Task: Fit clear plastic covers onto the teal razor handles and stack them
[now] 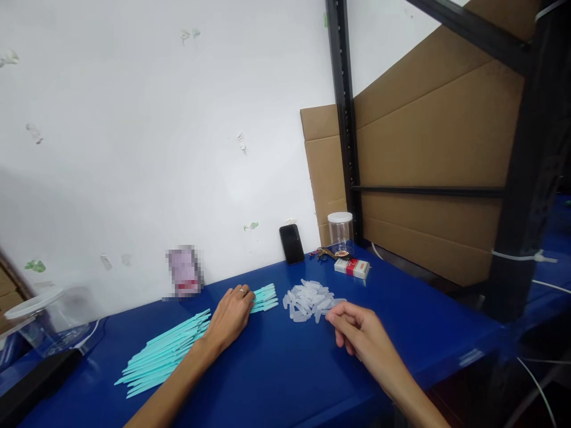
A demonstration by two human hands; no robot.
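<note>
My left hand, with a ring on one finger, is closed over a small bunch of turquoise plastic sticks; its fingertips are hidden. To its left, many more turquoise sticks are spread in a layer, roughly parallel. At the right edge of a heap of small translucent plastic sleeves, my right hand pinches thumb and forefinger together. A translucent sleeve shows right at those fingertips, partly covered by them.
A black phone leans on the wall. Behind the heap stand a clear jar, keys and a red-and-white box. Another clear tub and a black object are at left. A black rack post rises at right.
</note>
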